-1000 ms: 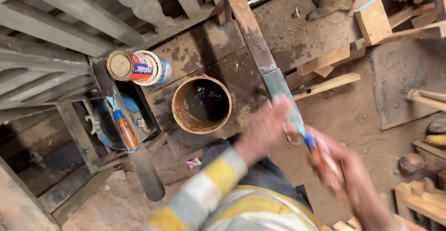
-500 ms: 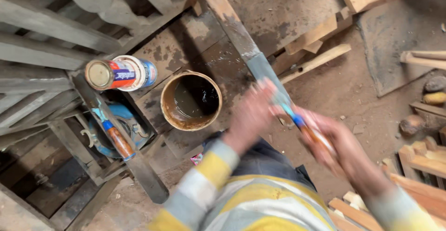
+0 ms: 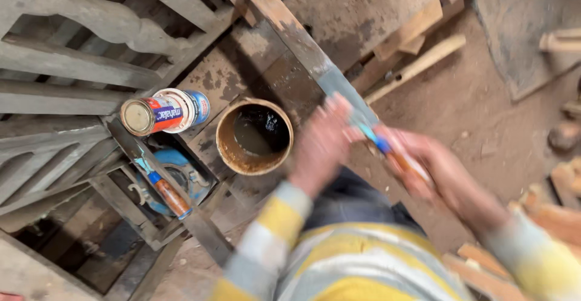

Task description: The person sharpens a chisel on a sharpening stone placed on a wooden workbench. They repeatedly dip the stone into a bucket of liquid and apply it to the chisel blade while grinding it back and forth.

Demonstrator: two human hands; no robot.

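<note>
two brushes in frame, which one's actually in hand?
The orange-handled paintbrush with the blue ferrule, gripped by the right hand against the long grey wooden plank. The other orange-handled brush lies untouched on the grey frame beside the labelled can.

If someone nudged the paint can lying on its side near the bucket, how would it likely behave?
The paint can lies on its side on a plank, so it would probably roll. Its lid looks shut, so a spill seems unlikely. Being metal, it should stay rigid; its weight cannot be judged. The bucket beside it might stop it.
</note>
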